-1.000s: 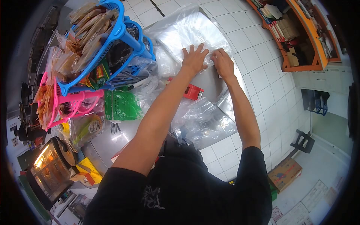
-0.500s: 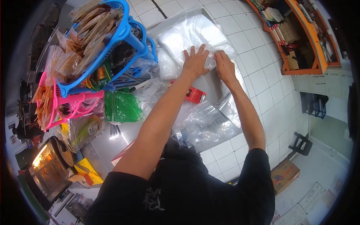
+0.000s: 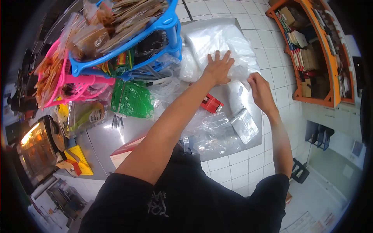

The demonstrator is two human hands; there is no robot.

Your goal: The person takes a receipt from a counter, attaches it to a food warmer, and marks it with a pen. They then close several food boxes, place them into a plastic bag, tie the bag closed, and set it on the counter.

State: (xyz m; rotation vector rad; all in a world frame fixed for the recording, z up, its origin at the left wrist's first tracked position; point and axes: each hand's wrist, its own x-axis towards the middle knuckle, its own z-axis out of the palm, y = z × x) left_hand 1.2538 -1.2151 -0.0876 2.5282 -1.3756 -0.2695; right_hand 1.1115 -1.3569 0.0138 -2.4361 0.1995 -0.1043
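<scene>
Clear plastic bags (image 3: 210, 39) lay stacked at the table's (image 3: 103, 139) far end. Left hand (image 3: 218, 70): fingers spread, flat on stack. Right hand (image 3: 261, 92): fingertips pinched its near right edge. Red box (image 3: 212, 103) sat nearer.

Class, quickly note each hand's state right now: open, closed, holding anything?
Left hand: open, fingers spread on the clear, shiny, flat plastic sheeting.
Right hand: closed, fingertips apparently pinching the plastic's edge.
</scene>
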